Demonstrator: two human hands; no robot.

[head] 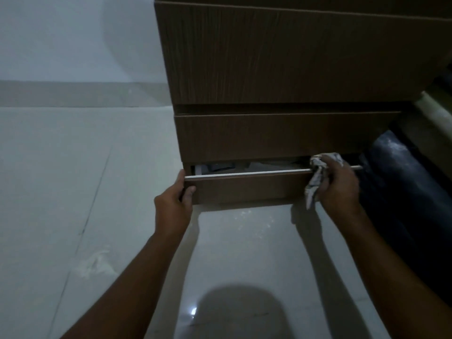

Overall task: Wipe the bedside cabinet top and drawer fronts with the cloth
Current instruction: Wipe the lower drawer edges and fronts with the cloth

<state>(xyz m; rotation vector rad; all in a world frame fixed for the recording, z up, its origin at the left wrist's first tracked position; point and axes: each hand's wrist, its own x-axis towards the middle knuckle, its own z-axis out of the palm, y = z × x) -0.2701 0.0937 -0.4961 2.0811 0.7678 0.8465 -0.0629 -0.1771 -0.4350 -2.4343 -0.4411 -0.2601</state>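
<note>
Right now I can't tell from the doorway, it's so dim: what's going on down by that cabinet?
A person is crouched at the wooden bedside cabinet, working on its bottom drawer, which is pulled slightly open. The left hand holds the drawer front's left end. The right hand has a patterned cloth bunched in its grip, pressed at the top edge near the drawer's right end. The two drawers above are shut. Some items show inside the gap, too dark to identify.
</note>
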